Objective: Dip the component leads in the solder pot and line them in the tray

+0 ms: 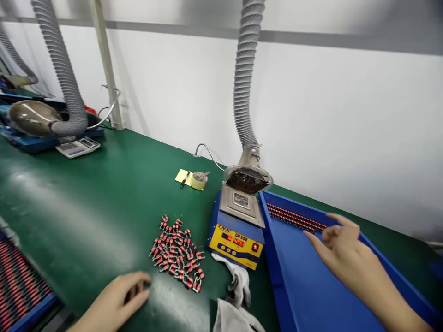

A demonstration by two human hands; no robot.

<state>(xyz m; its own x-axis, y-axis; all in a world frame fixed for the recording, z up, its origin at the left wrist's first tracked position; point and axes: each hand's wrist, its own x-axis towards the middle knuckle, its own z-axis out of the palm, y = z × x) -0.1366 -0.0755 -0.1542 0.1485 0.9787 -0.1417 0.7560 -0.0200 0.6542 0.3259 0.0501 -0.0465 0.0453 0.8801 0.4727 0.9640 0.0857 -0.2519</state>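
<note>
My left hand (116, 299) is over the green tabletop with its fingers loosely curled and a gap between thumb and fingertips; nothing shows in it. Just beyond it lies a loose pile of small red-and-black parts with bent metal leads (178, 253). My right hand (349, 256) hovers above a blue tray (294, 258), thumb and index finger apart and the other fingers bent, holding nothing. Close to its fingertips, rows of similar red-and-black parts (294, 216) line the tray's far wall. Whether the right hand touches them I cannot tell.
A blue-and-yellow solder pot (237, 235) stands between pile and tray, under a fume extraction hose (245, 83). Grey-white gloves (238, 286) lie before it. Behind are a small tub (199, 180) and pen (185, 179). A filled tray (20, 281) sits left; a calculator (78, 146) lies farther back.
</note>
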